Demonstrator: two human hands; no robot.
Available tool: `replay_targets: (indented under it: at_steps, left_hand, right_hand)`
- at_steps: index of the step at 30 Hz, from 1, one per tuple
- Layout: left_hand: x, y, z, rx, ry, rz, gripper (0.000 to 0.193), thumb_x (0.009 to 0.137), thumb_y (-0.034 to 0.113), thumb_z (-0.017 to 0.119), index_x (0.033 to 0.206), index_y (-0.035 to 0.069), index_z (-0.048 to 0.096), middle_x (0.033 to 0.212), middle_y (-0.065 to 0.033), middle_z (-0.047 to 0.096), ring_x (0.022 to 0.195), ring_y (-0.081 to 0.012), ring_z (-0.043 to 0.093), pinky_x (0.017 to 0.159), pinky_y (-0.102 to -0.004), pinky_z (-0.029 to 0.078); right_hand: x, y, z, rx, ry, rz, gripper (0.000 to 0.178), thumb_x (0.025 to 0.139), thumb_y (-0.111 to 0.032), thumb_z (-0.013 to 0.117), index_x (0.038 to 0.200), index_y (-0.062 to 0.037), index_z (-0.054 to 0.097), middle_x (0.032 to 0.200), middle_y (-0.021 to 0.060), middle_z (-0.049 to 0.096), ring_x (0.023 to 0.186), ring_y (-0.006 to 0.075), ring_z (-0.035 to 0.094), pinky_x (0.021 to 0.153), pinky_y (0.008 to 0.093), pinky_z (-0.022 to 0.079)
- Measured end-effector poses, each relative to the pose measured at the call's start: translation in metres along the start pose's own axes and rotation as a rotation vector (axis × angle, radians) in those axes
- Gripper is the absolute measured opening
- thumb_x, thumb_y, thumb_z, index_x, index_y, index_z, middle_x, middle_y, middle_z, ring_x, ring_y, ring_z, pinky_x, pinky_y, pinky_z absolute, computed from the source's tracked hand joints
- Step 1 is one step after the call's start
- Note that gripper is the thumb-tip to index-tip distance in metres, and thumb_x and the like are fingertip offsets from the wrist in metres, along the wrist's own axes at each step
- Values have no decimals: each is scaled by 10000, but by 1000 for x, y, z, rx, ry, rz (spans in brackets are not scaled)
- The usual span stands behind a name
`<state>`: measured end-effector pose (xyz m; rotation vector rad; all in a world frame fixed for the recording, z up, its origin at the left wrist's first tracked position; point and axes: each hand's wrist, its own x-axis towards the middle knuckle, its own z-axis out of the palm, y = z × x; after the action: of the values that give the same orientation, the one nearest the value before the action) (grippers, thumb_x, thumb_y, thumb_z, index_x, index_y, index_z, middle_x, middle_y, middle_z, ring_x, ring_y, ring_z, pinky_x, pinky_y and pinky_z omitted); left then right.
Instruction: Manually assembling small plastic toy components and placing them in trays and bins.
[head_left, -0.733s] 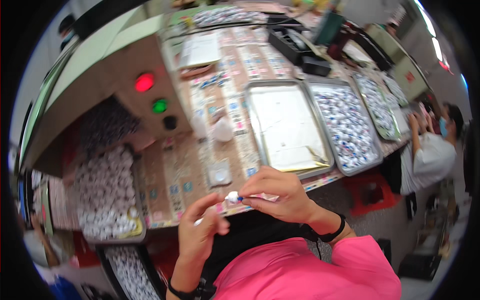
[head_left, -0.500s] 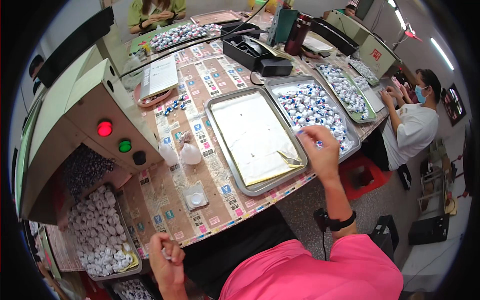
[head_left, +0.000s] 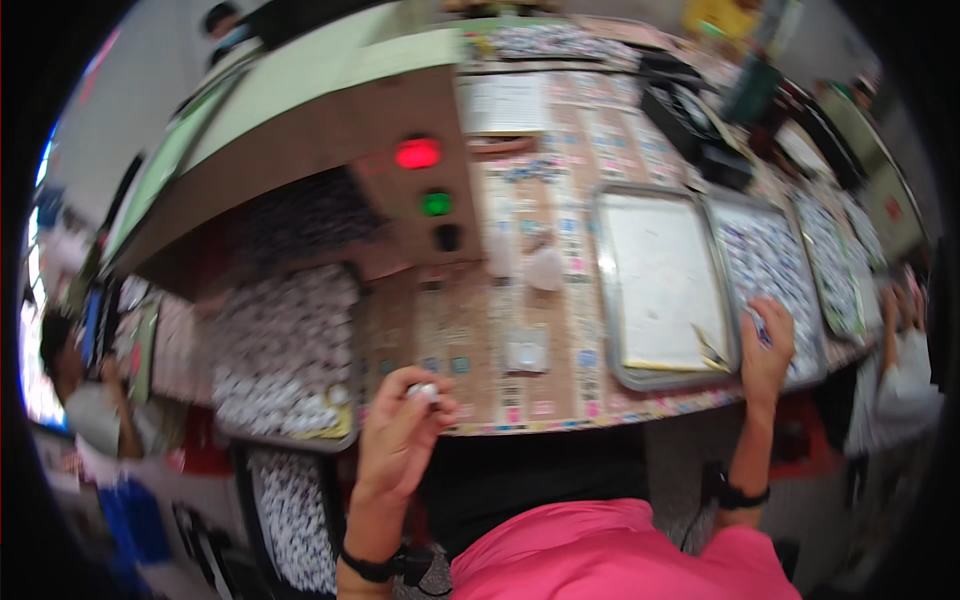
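Observation:
My left hand (head_left: 398, 432) is above the table's front edge, its fingers closed on a small white piece (head_left: 427, 391). To its left, a tray of small white pieces (head_left: 285, 345) lies under the opening of a beige machine (head_left: 290, 135) with a red and a green light. Over on the right, my right hand (head_left: 770, 355) pinches a small blue-and-white piece (head_left: 760, 328). That hand is between a white-lined metal tray (head_left: 607, 290) and a tray heaped with blue-and-white pieces (head_left: 768, 245). Motion blur hides finer detail.
A small pale square block (head_left: 527, 351) and a white rounded bag (head_left: 545, 269) lie mid-table. Farther back are a paper sheet (head_left: 508, 103) and a black box (head_left: 690, 125). Another loaded tray (head_left: 835, 265) lies at right, near a co-worker. A black crate (head_left: 290, 520) stands below the left tray.
The view has swung left, so the table appears farther right. My left hand has risen toward the table edge with the white piece. My right hand still pinches a blue-and-white piece near the trays.

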<state>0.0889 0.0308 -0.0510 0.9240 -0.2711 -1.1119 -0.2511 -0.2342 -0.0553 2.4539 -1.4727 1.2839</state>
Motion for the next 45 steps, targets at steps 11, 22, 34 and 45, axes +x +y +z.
replay_targets:
  at_steps: [11,22,34,45]
  left_hand:
    - [-12,36,-15,685,106,348,228,880,11,583,1106,-10,597,954,-23,521,746,-85,571,676,-200,499]
    - [-18,74,-84,1694,234,527,194,693,30,668,883,34,625,852,-91,580,826,-267,548,732,-334,447]
    - [23,153,-64,1817,-4,397,316,730,176,734,1010,58,649,938,-115,582,886,-260,568,787,-352,465]
    - [152,218,-105,2176,103,181,893,700,491,717,1346,-34,396,1352,-263,425,1297,-358,374,1083,-382,292]
  right_hand:
    - [-41,-170,19,731,-640,-177,186,729,35,681,904,-27,667,880,108,633,814,245,618,706,305,483]
    - [-53,-170,20,764,-704,-256,159,721,21,699,865,-40,674,833,83,638,764,241,602,646,316,477]
    - [-51,-154,4,778,-694,-239,150,718,15,702,857,-34,675,822,83,651,739,237,614,639,309,487]
    - [-60,-133,0,772,-700,-136,152,704,19,701,839,-49,682,822,85,649,767,235,621,674,308,484]
